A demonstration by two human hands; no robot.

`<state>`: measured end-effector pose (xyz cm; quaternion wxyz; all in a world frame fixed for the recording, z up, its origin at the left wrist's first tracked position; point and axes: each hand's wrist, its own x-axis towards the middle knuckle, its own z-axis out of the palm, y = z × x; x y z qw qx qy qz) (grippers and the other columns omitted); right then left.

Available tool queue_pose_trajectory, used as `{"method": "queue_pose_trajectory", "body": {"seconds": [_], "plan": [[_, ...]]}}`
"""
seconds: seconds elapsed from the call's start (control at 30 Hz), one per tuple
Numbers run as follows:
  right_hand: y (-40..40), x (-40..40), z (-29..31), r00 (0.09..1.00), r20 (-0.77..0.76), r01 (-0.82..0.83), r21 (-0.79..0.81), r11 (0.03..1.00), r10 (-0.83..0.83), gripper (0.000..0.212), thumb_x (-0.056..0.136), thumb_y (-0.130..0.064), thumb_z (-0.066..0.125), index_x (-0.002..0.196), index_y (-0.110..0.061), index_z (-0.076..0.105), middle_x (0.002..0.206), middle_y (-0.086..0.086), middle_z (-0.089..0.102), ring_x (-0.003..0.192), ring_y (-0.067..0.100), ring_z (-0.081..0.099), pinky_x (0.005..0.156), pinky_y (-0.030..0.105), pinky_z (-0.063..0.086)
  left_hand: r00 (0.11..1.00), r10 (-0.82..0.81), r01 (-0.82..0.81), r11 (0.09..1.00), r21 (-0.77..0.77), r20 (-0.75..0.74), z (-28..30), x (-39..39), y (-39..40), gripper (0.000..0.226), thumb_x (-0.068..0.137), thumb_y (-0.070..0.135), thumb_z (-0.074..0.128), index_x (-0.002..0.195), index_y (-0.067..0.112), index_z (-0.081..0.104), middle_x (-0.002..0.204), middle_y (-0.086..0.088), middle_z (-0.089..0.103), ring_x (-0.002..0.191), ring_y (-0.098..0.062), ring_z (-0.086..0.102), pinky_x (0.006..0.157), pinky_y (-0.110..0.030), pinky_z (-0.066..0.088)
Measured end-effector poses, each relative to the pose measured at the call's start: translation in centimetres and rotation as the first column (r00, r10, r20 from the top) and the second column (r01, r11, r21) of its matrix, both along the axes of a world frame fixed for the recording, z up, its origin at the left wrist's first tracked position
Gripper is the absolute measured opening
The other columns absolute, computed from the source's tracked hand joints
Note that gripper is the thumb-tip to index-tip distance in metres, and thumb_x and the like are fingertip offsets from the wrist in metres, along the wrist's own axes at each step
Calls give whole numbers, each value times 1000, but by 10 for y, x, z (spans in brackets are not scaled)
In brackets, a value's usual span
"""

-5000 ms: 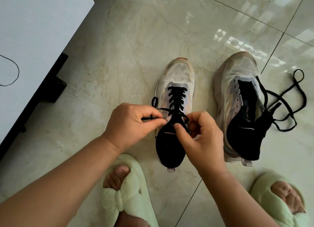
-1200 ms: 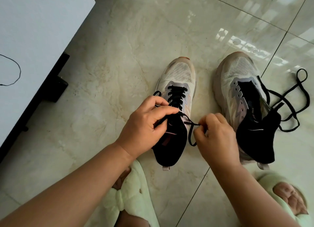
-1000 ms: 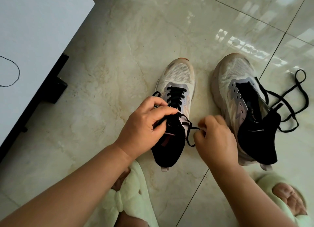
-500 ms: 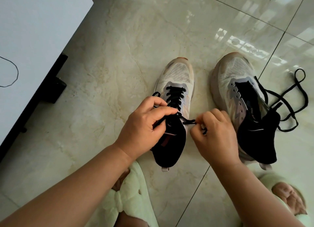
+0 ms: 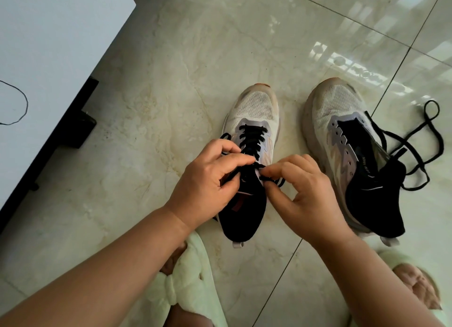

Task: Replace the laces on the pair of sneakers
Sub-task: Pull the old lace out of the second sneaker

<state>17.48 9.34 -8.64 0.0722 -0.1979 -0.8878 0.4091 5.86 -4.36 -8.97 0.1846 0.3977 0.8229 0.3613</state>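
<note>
Black lace [image 5: 252,140] is threaded thru the eyelets of the left sneaker [image 5: 254,121], which sits on the tiled floor [image 5: 171,57], toe pointing away from the person. Lace runs up to approx the top eyelets; both free ends come out near the collar. Nothing visible inside the shoe opening, dark lining only.

Left hand [image 5: 210,182]: fingers curled, thumb + index pinching one lace end over the tongue. Right hand [image 5: 303,192]: thumb + index pinching the other end just beside the collar, w/ a small loop of lace sticking out by the fingertips; other fingers loosely bent. Hands nearly touching above the shoe.

Right sneaker [image 5: 342,140] stands just beside, eyelets bare, tongue pulled open. Loose black lace [image 5: 415,140] lies in a tangle on the floor, one strand crossing its upper.

Pale green slippers [image 5: 186,287] on the person's feet at bottom of view. White table [image 5: 49,45] at left w/ a thin dark cord [image 5: 24,106] on top.
</note>
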Motion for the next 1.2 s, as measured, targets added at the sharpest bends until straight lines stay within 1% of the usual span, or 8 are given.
{"method": "queue_pose_trajectory", "body": {"seconds": [0.2,0.37,0.53,0.63,0.8,0.87,0.97,1.2], "plan": [[4,-7,3,997,25,-75,25,997,75,4,77,-8,62,75,-7,65,73,-3,56,70,18,47,65,16,35,1000,-5,5,1000,17,-10,-1,-1,-1,36,76,-7,66,106,13,70,104,-5,56,87,-7,55,77,-14,47],[-5,-8,1,993,118,33,-136,990,-17,10,73,3,53,70,-2,45,67,-2,42,65,12,39,54,15,30,1000,0,0,1000,14,-3,-1,-1,-2,37,76,-7,66,107,13,70,105,-4,56,87,-10,57,77,-17,48],[-3,-7,3,986,165,16,-243,970,25,12,76,-6,56,80,-17,53,59,-10,50,56,9,44,50,18,35,1000,19,-20,1000,21,17,-1,0,-1,35,77,-6,65,105,13,71,102,-3,57,84,-8,56,76,-16,47],[1,-3,5,994,102,-19,-185,983,38,12,79,-6,65,80,-17,63,57,-7,56,52,10,48,49,27,43,999,25,-26,1000,18,19,-2,1,-1,36,76,-8,65,105,13,71,102,-3,57,83,-6,55,76,-13,46],[-1,3,3,999,33,15,-139,990,-10,9,80,-7,71,81,-16,70,49,-24,41,44,2,44,46,8,29,1000,25,-25,1000,10,9,-1,1,-2,35,78,-2,62,107,15,70,103,-3,57,82,-5,55,74,-14,47],[-3,5,4,998,21,58,-150,987,-55,7,80,-10,72,81,-17,72,45,-21,39,42,3,42,45,7,28,1000,28,-28,1000,9,12,-1,2,-1,34,78,0,63,108,14,70,103,-3,58,82,-5,55,75,-14,47],[-5,9,2,987,57,157,-175,972,-149,9,79,-15,73,74,-19,66,44,-11,37,42,10,38,44,16,30,999,45,-45,999,-2,21,-1,2,0,35,77,6,63,112,13,67,103,1,56,75,3,52,73,-8,43],[-8,5,7,967,58,253,-318,914,-247,13,67,-25,58,61,-16,50,46,-7,42,41,7,37,41,14,28,999,36,-34,998,-60,33,2,6,0,38,76,15,64,114,11,63,103,11,50,70,15,47,67,1,33]]}}
